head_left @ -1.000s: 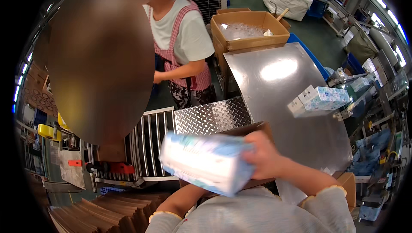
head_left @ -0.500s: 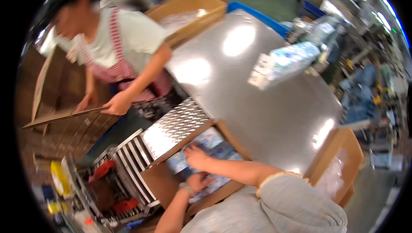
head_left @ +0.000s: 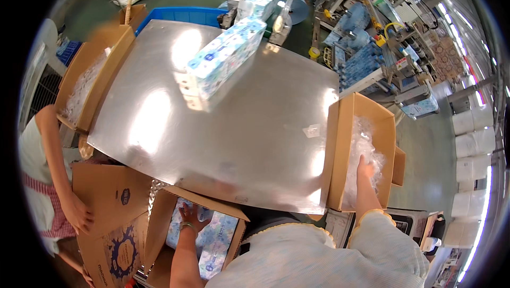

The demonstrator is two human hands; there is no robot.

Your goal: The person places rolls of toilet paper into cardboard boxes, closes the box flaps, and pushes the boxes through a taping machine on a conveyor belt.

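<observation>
My left hand (head_left: 191, 219) lies with fingers spread on blue-and-white printed packs (head_left: 218, 232) inside an open cardboard carton (head_left: 159, 219) at the lower middle. The packs look like wrapped tissue packs. At the right, my right hand (head_left: 365, 170) reaches into a cardboard box (head_left: 344, 144) full of crumpled clear plastic (head_left: 361, 142). Its thumb side shows, but the plastic hides most of the fingers, so any grip is unclear. A long bundle of similar packs (head_left: 226, 59) extends over the far part of the metal table (head_left: 255, 134).
A co-worker's hand (head_left: 78, 215) touches a brown cardboard carton (head_left: 106, 192) at the left. Another box of clear plastic (head_left: 106, 83) stands beyond it. A blue bin (head_left: 183, 16) borders the table's far edge, with machinery (head_left: 366, 49) at the far right.
My right hand has left the packs in the carton and moved right into the box of clear plastic. My left hand stays over the packs. The view has swung right; the co-worker's cardboard is beside my carton.
</observation>
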